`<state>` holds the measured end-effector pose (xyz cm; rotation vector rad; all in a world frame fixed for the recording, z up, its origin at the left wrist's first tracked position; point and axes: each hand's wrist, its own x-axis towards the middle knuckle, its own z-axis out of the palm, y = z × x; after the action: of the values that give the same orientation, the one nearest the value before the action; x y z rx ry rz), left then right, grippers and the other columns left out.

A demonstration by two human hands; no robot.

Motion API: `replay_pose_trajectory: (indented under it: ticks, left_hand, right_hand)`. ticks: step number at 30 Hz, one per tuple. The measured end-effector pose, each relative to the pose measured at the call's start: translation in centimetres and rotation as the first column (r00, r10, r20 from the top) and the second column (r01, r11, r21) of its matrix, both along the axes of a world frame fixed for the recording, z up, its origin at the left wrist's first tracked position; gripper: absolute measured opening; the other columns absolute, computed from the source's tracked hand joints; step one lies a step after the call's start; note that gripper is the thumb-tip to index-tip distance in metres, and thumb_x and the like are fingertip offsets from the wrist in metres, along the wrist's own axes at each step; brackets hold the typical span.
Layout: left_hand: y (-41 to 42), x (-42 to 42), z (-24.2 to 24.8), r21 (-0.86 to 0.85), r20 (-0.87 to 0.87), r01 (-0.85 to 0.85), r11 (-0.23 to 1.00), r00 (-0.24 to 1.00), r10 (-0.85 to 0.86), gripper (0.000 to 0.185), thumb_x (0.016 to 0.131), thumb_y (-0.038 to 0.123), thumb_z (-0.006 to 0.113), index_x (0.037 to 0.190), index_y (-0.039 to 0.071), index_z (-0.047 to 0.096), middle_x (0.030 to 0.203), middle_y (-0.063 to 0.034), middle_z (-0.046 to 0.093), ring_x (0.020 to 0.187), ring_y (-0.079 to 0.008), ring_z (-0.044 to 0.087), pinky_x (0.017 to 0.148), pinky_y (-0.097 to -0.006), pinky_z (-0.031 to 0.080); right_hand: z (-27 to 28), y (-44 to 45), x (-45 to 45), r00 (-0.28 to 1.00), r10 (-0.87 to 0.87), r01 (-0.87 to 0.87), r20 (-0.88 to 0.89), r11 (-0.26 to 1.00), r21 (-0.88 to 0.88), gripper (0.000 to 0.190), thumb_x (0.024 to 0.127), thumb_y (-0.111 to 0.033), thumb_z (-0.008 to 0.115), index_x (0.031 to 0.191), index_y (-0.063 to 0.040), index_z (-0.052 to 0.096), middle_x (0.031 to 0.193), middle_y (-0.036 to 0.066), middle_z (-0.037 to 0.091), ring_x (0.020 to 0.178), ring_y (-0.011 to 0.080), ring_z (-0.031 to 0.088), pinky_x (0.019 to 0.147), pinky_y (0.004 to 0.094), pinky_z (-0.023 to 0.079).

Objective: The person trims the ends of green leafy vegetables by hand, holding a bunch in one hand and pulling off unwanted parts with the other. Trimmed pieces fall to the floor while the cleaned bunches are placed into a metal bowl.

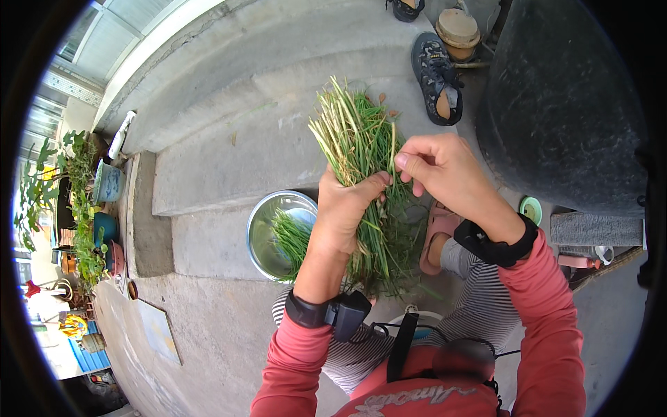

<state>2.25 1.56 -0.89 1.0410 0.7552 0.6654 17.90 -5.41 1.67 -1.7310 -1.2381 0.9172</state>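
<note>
My left hand (pixel 346 206) is closed around a thick bunch of long green stalks, perhaps garlic chives (pixel 341 127), whose pale ends point up and away from me. Just right of the bunch, my right hand (pixel 430 164) pinches a thin pale stalk (pixel 393 143) between thumb and fingertips. More loose green leaves hang and lie below the bunch, over the ground between my feet. A steel basin (pixel 255 242) stands left of my left forearm, with a smaller heap of green stalks (pixel 293 237) in it. My forearm hides part of the basin.
Concrete steps (pixel 239 156) rise ahead. A dark patterned shoe (pixel 436 78) lies on the step at upper right, near a large black container (pixel 563 114). A small green dish (pixel 530 210) sits right of my right wrist. Potted plants (pixel 83 208) line the far left.
</note>
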Motion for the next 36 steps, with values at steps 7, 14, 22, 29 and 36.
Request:
replay_pose_trajectory:
  ticks: [7, 14, 22, 29, 36]
  left_hand:
    - [0.2, -0.4, 0.4, -0.044, 0.009, -0.014, 0.999, 1.000, 0.014, 0.022, 0.079, -0.005, 0.065, 0.100, 0.001, 0.061, 0.083, -0.0026, 0.064, 0.066, -0.0092, 0.056, 0.058, -0.0232, 0.045]
    - [0.0, -0.1, 0.2, -0.025, -0.034, -0.004, 1.000, 0.999, 0.003, 0.016, 0.079, 0.000, 0.066, 0.095, 0.001, 0.063, 0.081, -0.0034, 0.064, 0.065, -0.0099, 0.055, 0.057, -0.0236, 0.045]
    - [0.3, 0.0, -0.5, -0.055, 0.016, 0.026, 0.998, 1.000, -0.025, 0.021, 0.079, -0.004, 0.064, 0.099, 0.000, 0.062, 0.083, -0.0041, 0.064, 0.068, -0.0099, 0.057, 0.060, -0.0239, 0.045]
    - [0.1, -0.1, -0.7, -0.058, 0.002, 0.054, 0.997, 0.999, -0.054, 0.020, 0.079, -0.003, 0.065, 0.099, 0.000, 0.062, 0.084, -0.0039, 0.065, 0.069, -0.0099, 0.057, 0.060, -0.0242, 0.046]
    - [0.2, 0.1, -0.2, -0.053, -0.003, 0.037, 0.998, 0.999, -0.037, 0.021, 0.079, 0.000, 0.067, 0.099, 0.001, 0.064, 0.083, -0.0037, 0.065, 0.070, -0.0103, 0.058, 0.060, -0.0238, 0.045]
  right_hand:
    - [-0.3, -0.1, 0.0, 0.996, 0.034, -0.043, 0.081, 0.993, 0.112, 0.014, 0.091, -0.011, 0.060, 0.086, 0.002, 0.059, 0.069, -0.001, 0.056, 0.059, 0.0045, 0.050, 0.052, 0.0224, 0.040]
    - [-0.9, 0.1, -0.1, 0.997, 0.070, -0.074, 0.030, 0.987, 0.145, 0.015, 0.090, -0.014, 0.061, 0.083, 0.000, 0.059, 0.066, -0.004, 0.051, 0.058, 0.0025, 0.046, 0.050, 0.0205, 0.036]
    - [-1.3, -0.2, 0.4, 0.997, 0.057, -0.052, -0.059, 0.996, 0.079, 0.025, 0.093, -0.026, 0.059, 0.085, -0.002, 0.059, 0.069, -0.004, 0.053, 0.056, 0.0024, 0.049, 0.049, 0.0178, 0.035]
    - [-1.4, -0.1, -0.1, 0.996, 0.047, -0.042, -0.082, 0.997, 0.068, 0.021, 0.091, -0.018, 0.059, 0.081, 0.001, 0.062, 0.064, 0.001, 0.059, 0.054, 0.0074, 0.055, 0.050, 0.0236, 0.042]
    - [-1.2, 0.5, -1.0, 0.979, -0.038, 0.054, -0.201, 0.996, 0.075, 0.014, 0.090, -0.010, 0.060, 0.082, 0.002, 0.062, 0.066, 0.001, 0.059, 0.055, 0.0069, 0.054, 0.051, 0.0231, 0.041]
